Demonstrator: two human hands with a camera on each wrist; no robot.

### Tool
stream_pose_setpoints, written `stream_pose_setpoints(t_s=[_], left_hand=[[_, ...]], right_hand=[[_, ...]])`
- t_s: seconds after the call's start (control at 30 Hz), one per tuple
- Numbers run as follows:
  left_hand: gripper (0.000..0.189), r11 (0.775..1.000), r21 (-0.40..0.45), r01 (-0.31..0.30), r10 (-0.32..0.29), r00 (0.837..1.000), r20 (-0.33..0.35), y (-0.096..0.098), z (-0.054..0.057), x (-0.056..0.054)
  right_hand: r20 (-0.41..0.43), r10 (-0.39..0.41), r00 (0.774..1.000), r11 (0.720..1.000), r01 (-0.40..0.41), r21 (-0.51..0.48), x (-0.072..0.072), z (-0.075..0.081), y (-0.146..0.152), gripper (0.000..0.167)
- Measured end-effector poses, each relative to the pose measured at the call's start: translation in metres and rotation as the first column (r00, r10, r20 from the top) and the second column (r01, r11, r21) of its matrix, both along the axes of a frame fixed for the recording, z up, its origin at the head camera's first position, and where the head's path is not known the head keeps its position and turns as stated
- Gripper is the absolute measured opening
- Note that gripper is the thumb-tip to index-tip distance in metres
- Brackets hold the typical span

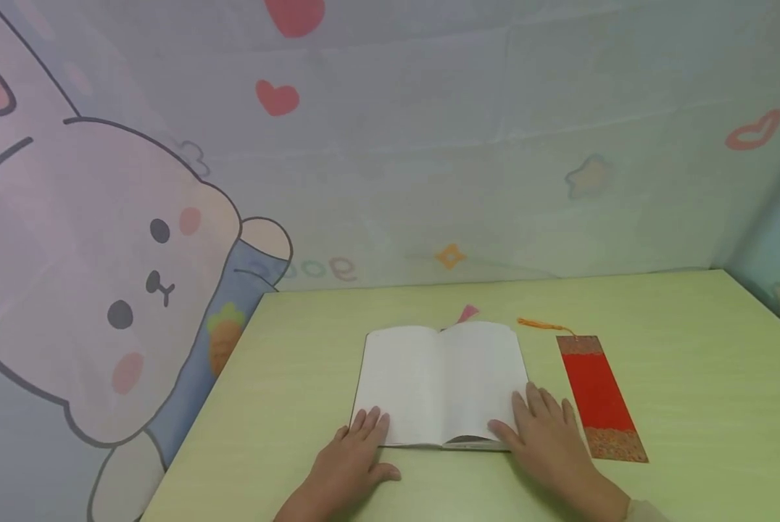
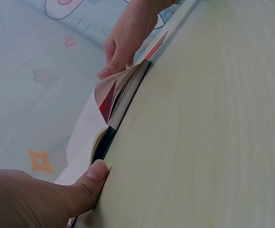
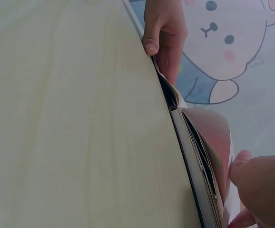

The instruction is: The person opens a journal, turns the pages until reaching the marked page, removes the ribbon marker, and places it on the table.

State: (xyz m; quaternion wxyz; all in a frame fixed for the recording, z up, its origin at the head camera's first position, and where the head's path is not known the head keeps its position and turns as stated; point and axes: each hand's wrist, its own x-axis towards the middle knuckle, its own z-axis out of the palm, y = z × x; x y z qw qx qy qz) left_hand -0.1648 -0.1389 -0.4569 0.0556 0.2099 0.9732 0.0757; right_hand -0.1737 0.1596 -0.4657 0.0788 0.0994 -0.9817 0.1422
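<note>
An open book (image 1: 406,377) with blank white pages lies on the table. My left hand (image 1: 347,464) rests its straight fingers on the lower left corner, and its thumb (image 2: 92,183) lies along the near edge. Across the right page's outer edge, my right hand (image 1: 549,438) spreads its fingers, thumb on the page near the lower corner. That page (image 3: 213,137) bulges up from the ones below along the near edge. A red bookmark (image 1: 602,391) with patterned ends and an orange tassel (image 1: 543,324) lies right of the book, close beside the right hand.
A pink tip (image 1: 468,313) sticks out past the book's far edge. The light green table (image 1: 710,377) meets a cloth backdrop (image 1: 429,159) printed with hearts, stars and a large rabbit (image 1: 135,275) at the left.
</note>
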Motion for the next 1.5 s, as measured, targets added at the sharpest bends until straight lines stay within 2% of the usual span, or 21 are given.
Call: stream_pose_setpoints(t_s=[0.13, 0.27, 0.47, 0.57, 0.67, 0.77, 0.83, 0.97, 1.03, 1.1, 1.2, 1.33, 1.43, 1.5], left_hand=[[0.081, 1.0, 0.0, 0.002, -0.002, 1.0, -0.007, 0.0, 0.0, 0.0], [0.081, 1.0, 0.001, 0.007, -0.007, 1.0, -0.019, -0.001, -0.001, 0.0], [0.08, 1.0, 0.015, 0.01, -0.009, 1.0, -0.027, -0.001, 0.0, 0.001], [0.08, 1.0, 0.024, 0.007, -0.006, 1.0, -0.02, 0.0, 0.001, 0.001], [0.08, 1.0, 0.03, 0.002, -0.002, 1.0, -0.01, 0.0, 0.001, 0.001], [0.081, 1.0, 0.029, -0.003, 0.003, 1.0, -0.008, -0.001, 0.0, 0.001], [0.081, 1.0, 0.026, -0.002, 0.002, 1.0, -0.013, -0.001, 0.0, 0.0], [0.081, 1.0, 0.018, 0.008, -0.008, 1.0, -0.027, -0.002, -0.001, 0.0], [0.081, 1.0, 0.013, 0.012, -0.012, 1.0, -0.029, -0.003, 0.0, 0.001], [0.08, 1.0, 0.009, 0.017, -0.017, 0.999, -0.031, -0.003, 0.0, 0.002], [0.078, 1.0, -0.004, 0.025, -0.025, 0.999, -0.041, -0.003, 0.001, 0.003], [0.078, 0.999, -0.029, 0.014, -0.016, 0.999, -0.049, -0.005, 0.002, 0.006], [0.078, 1.0, -0.022, -0.008, 0.007, 0.999, -0.042, -0.009, 0.006, 0.009], [0.078, 1.0, 0.001, -0.02, 0.02, 0.999, -0.045, -0.013, 0.009, 0.01]], right_hand=[[0.0, 0.017, 1.0, 0.999, -0.017, -0.046, 0.001, 0.001, -0.004, 0.067], [-0.036, 0.051, 0.998, 0.992, -0.055, -0.114, 0.001, 0.001, -0.006, 0.065], [-0.122, 0.128, 0.984, 0.952, -0.156, -0.262, 0.0, 0.003, -0.008, 0.063], [-0.175, 0.15, 0.973, 0.923, -0.201, -0.328, 0.0, 0.006, -0.009, 0.067], [-0.21, 0.138, 0.968, 0.895, -0.213, -0.393, 0.0, 0.009, -0.012, 0.07], [-0.269, 0.115, 0.956, 0.855, -0.233, -0.464, -0.001, 0.012, -0.016, 0.07], [-0.327, 0.101, 0.94, 0.818, -0.265, -0.51, -0.003, 0.016, -0.02, 0.069], [-0.446, 0.112, 0.888, 0.738, -0.375, -0.561, -0.007, 0.025, -0.029, 0.066], [-0.484, 0.127, 0.866, 0.714, -0.419, -0.561, -0.008, 0.03, -0.034, 0.064], [-0.497, 0.147, 0.855, 0.695, -0.447, -0.563, -0.008, 0.033, -0.04, 0.063], [-0.486, 0.185, 0.854, 0.7, -0.462, -0.544, -0.007, 0.032, -0.047, 0.065], [-0.446, 0.25, 0.859, 0.74, -0.466, -0.484, -0.004, 0.025, -0.057, 0.073], [-0.416, 0.299, 0.859, 0.758, -0.478, -0.444, -0.002, 0.022, -0.064, 0.078], [-0.376, 0.344, 0.86, 0.748, -0.493, -0.444, -0.002, 0.021, -0.069, 0.08]])
